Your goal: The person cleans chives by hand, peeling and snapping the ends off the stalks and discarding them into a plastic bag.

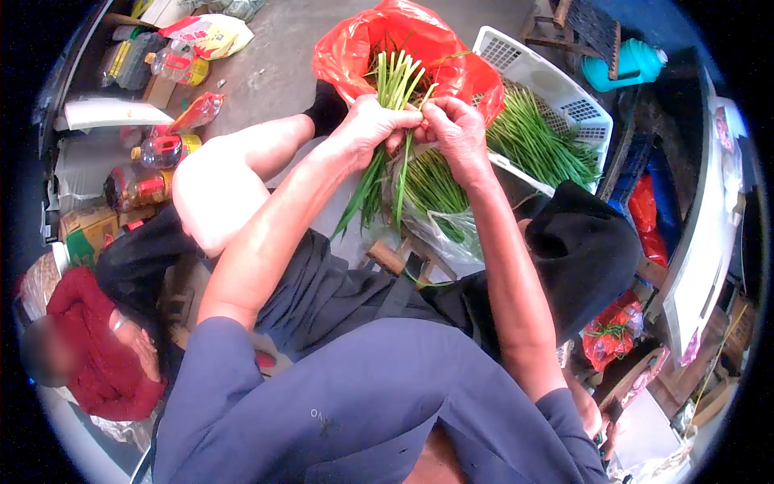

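Note:
My left hand (372, 127) is closed around a bunch of green chives (397, 79), whose pale stem ends point up toward the red bag. Their leaf ends hang below my fist. Close against it, my right hand (459, 139) pinches with thumb and fingertips at a thin chive stalk beside the bunch. Just beyond both hands stands an open red plastic bag (345, 58) with brownish trimmings inside. Under my right wrist, more chives (435, 181) lie in a clear plastic bag (455, 242).
A white slatted basket (592, 133) at the upper right holds a heap of chives (536, 137). Beyond it lies a turquoise jug (625, 66). Bottles (165, 151) and boxes line the left. A person in a red top (101, 347) sits at lower left.

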The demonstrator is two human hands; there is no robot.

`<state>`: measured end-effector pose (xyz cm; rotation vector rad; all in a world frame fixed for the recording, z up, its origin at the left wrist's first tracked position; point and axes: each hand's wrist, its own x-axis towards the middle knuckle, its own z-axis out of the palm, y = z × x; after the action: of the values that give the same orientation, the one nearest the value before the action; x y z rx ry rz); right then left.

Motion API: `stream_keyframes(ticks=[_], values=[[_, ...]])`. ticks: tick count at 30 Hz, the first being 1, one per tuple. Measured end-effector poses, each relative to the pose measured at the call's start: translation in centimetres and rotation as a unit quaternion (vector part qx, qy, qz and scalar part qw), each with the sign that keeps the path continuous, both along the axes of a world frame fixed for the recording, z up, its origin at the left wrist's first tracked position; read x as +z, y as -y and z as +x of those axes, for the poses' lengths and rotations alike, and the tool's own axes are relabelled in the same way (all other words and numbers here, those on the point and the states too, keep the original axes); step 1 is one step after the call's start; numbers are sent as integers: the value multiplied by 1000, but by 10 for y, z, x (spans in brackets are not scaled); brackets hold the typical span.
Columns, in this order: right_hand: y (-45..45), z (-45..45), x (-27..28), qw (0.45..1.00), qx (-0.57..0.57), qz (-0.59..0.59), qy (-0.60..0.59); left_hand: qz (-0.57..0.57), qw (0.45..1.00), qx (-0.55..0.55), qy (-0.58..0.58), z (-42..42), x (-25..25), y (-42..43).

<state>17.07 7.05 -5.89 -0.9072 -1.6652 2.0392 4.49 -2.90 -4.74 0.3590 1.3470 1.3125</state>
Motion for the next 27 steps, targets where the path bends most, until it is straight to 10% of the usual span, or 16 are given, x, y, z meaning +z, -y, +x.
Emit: stream_keyframes(ticks=[27], values=[[-10,1,2,989,-110,-103,-8,-16,1000,-8,-12,2,2,0]])
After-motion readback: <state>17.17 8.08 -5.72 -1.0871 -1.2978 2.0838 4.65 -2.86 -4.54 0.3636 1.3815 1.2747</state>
